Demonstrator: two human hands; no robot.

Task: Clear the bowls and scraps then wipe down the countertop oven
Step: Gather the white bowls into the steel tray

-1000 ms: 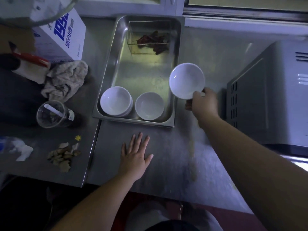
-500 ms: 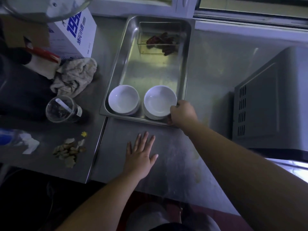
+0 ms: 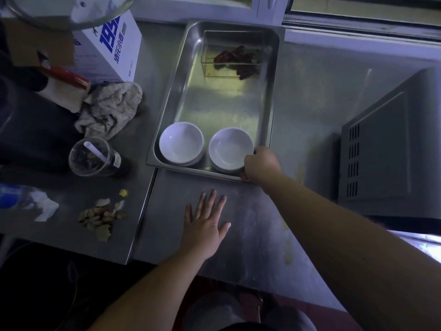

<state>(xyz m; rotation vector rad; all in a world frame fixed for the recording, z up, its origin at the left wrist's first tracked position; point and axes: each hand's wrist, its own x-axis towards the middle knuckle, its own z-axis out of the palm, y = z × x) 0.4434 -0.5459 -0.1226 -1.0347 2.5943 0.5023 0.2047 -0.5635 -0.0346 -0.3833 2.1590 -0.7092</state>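
The steel tray [image 3: 272, 96] sits on the counter [image 3: 238, 235] just beside the oven [image 3: 386, 149], and it is evidently serving as the collecting place: two stacks of white bowls stand side by side at its near end, the left stack [image 3: 181, 143] and the right stack [image 3: 231, 149], while a clear tub [image 3: 232, 56] of dried red chillies [image 3: 238, 59] keeps to the far end, well apart from them. Nesting the bowls saves room and lets the whole tray be carried off in one go, I judge. The right hand [image 3: 261, 164] is at the near right corner of the tray, its fingers curled at the rim of the right stack; its grip looks closed on the top bowl's edge, though the fingertips are hidden behind the knuckles, so how tightly it pinches cannot be told. The left hand [image 3: 202, 225] lies flat on the bare counter in front of the tray, fingers spread and straight, holding nothing; it seems to be there for balance during the reach. The scraps [image 3: 101, 218] lie in a small heap on the lower counter to the left, not yet cleared, and a crumpled rag [image 3: 112, 111] waits near the box [image 3: 112, 46], likely for wiping the oven.
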